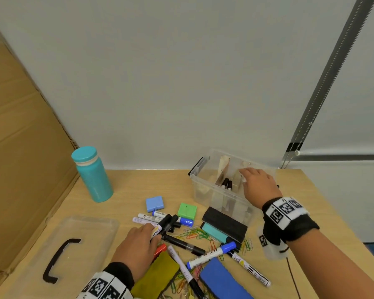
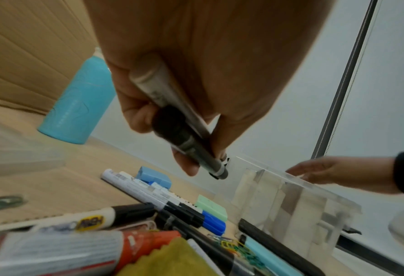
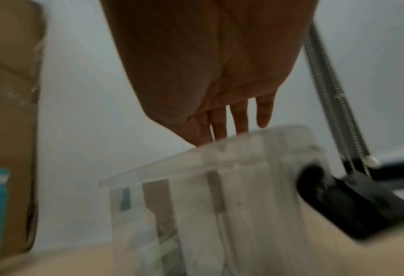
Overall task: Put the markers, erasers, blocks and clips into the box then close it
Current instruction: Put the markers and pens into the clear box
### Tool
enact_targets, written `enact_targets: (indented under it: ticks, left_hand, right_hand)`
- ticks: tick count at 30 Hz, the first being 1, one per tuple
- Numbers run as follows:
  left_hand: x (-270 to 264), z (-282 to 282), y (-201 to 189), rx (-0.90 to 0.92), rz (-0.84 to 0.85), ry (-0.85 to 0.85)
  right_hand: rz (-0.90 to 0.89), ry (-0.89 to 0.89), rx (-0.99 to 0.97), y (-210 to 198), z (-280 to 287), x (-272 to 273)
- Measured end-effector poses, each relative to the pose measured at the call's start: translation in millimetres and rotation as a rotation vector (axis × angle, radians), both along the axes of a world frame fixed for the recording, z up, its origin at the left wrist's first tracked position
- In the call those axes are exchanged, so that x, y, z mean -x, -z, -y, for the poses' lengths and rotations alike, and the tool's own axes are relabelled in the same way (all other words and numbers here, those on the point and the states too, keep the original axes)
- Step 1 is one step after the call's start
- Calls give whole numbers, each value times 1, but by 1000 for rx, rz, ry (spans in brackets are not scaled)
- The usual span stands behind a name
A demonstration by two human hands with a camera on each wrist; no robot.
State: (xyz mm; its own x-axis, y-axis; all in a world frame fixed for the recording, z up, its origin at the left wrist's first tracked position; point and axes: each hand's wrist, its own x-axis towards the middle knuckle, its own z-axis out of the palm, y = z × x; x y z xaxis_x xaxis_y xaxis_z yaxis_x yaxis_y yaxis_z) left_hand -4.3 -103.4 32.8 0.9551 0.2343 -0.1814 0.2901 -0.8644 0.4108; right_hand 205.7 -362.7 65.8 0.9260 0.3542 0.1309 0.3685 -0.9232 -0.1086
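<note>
My left hand (image 1: 152,235) grips two black-capped markers (image 1: 165,224) just above the pile on the table; in the left wrist view the fingers (image 2: 137,112) curl round the markers (image 2: 184,138). My right hand (image 1: 247,176) hovers with straight fingers (image 3: 240,119) over the clear box (image 1: 203,186), holding nothing. Two black-capped markers (image 1: 227,182) stand inside the box (image 3: 243,196). On the table lie a blue block (image 1: 154,203), a green block (image 1: 187,211), a black eraser (image 1: 225,223), a teal eraser (image 1: 214,231), a blue eraser (image 1: 222,279), several markers (image 1: 212,254) and coloured clips (image 1: 194,234).
The clear lid (image 1: 58,244) with a black handle lies at the left front. A teal bottle (image 1: 91,173) stands at the back left beside a cardboard wall (image 1: 20,126). A yellow-green cloth (image 1: 158,275) lies near my left wrist. The box's black latch (image 3: 350,201) sticks out on its right.
</note>
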Motion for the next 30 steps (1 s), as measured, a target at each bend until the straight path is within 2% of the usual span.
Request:
enact_targets:
  ticks: [4, 8, 13, 17, 20, 23, 26, 30]
  left_hand:
    - [-18, 20, -12, 105, 64, 25]
    - [-65, 57, -38, 160, 162, 63]
    - [-141, 104, -57, -31, 204, 117]
    - [-190, 134, -62, -261, 31, 257]
    - [-212, 150, -63, -348, -70, 325]
    - [-225, 157, -60, -305, -111, 299]
    - [-222, 153, -58, -155, -87, 216]
    - [-187, 129, -59, 7, 158, 235]
  right_hand:
    - [-72, 268, -185, 24, 18, 16]
    - [-99, 285, -325, 40, 15, 20]
    - [-80, 305, -403, 41, 11, 24]
    - [-86, 297, -383, 41, 12, 26]
    - [-84, 299, -394, 41, 11, 26]
    - [-68, 290, -384, 41, 13, 26]
    - [-50, 288, -379, 44, 16, 26]
    - [-33, 269, -377, 47, 16, 25]
